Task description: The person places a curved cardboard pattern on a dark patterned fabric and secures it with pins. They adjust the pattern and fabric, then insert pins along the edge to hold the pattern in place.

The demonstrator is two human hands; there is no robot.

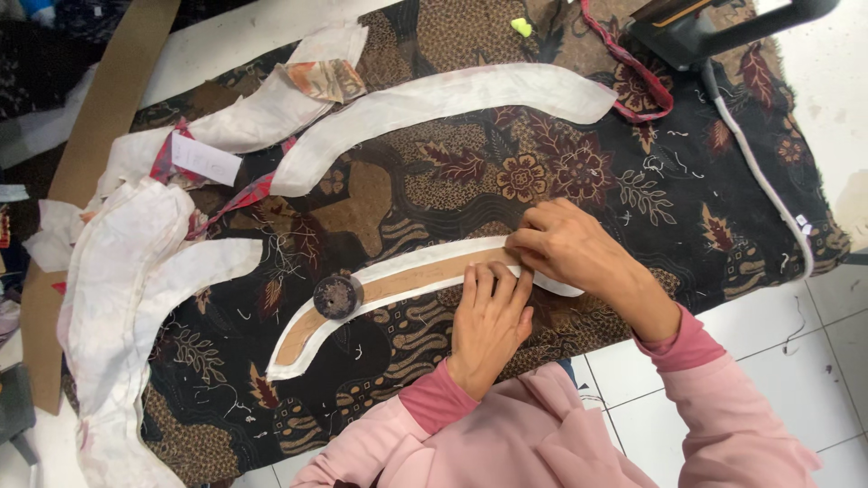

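Observation:
A curved brown cardboard pattern lies on a white curved fabric piece on the dark batik-covered surface. A round dark weight sits on the pattern left of centre. My left hand presses flat on the pattern's right part, fingers together. My right hand bends over the right end, fingertips pinching the white fabric edge there. Both arms wear pink sleeves.
More white curved pieces lie about: one long piece at the top, a pile at left. An iron with its cord stands top right. A cardboard strip runs along the left. White floor tiles show at right.

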